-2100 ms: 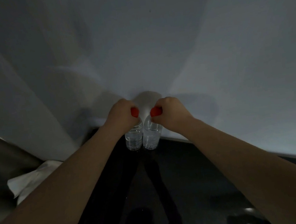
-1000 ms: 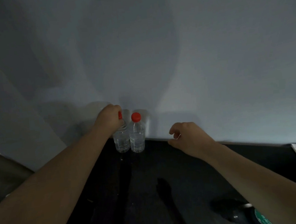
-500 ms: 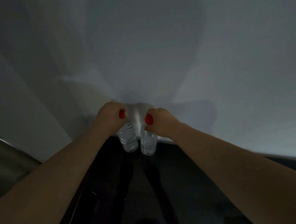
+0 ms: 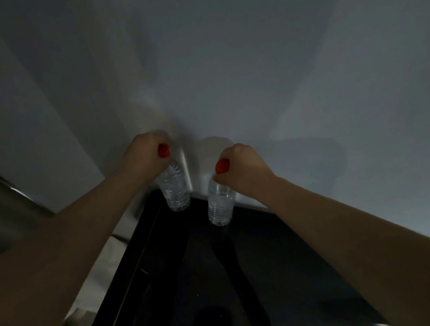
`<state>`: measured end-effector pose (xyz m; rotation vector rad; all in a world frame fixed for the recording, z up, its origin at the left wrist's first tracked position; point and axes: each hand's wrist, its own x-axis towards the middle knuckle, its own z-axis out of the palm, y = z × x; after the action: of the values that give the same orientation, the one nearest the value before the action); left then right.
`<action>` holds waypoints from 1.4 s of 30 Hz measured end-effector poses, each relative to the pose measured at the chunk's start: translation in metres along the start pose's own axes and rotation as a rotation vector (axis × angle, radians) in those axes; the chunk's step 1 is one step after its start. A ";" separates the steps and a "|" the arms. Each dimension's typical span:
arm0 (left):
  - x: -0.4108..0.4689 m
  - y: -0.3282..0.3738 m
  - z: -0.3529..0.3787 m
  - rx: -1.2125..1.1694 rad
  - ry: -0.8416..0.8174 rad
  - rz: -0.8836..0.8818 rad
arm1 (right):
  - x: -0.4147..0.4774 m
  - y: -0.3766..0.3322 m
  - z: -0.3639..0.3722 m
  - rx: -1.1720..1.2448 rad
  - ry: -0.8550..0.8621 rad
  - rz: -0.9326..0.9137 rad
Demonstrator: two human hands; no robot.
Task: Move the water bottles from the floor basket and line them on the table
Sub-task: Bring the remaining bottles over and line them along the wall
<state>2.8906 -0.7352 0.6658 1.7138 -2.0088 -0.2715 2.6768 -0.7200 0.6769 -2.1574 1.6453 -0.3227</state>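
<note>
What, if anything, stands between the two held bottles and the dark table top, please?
Nothing visible does. The left hand grips the left bottle and the right hand the right bottle at their necks; nothing lies on the dark table under them.

Clear ribbed plastic bottles (image 4: pixel 176 190) — red caps (image 4: pixel 163 151), glossy black table (image 4: pixel 270 262), matt wall (image 4: pixel 224 56)

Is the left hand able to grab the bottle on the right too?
Probably not as things stand. The left hand is full, gripping the left bottle by its top, and the right hand is wrapped round the top of the right bottle, so there is little free to grab.
</note>
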 end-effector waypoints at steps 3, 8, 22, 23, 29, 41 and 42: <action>0.001 -0.001 -0.003 -0.019 -0.026 0.035 | 0.013 -0.016 0.000 0.016 0.030 -0.016; -0.004 0.002 0.003 -0.035 0.006 0.023 | 0.032 -0.033 0.007 0.012 0.040 -0.020; -0.002 0.006 0.014 -0.007 -0.004 -0.073 | 0.014 -0.022 0.002 0.025 0.026 0.005; -0.003 0.009 0.014 0.005 -0.007 -0.088 | 0.009 -0.021 -0.002 0.017 0.015 0.003; -0.012 0.034 0.000 0.128 -0.067 -0.098 | -0.040 -0.001 -0.025 -0.096 -0.079 -0.006; -0.122 0.169 -0.017 0.097 -0.343 0.053 | -0.225 0.064 -0.080 -0.229 -0.104 0.109; -0.136 0.186 -0.015 0.086 -0.370 0.070 | -0.245 0.073 -0.086 -0.227 -0.091 0.124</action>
<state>2.7487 -0.5650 0.7315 1.7408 -2.3689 -0.5174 2.5097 -0.5169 0.7352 -2.1795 1.8292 -0.0002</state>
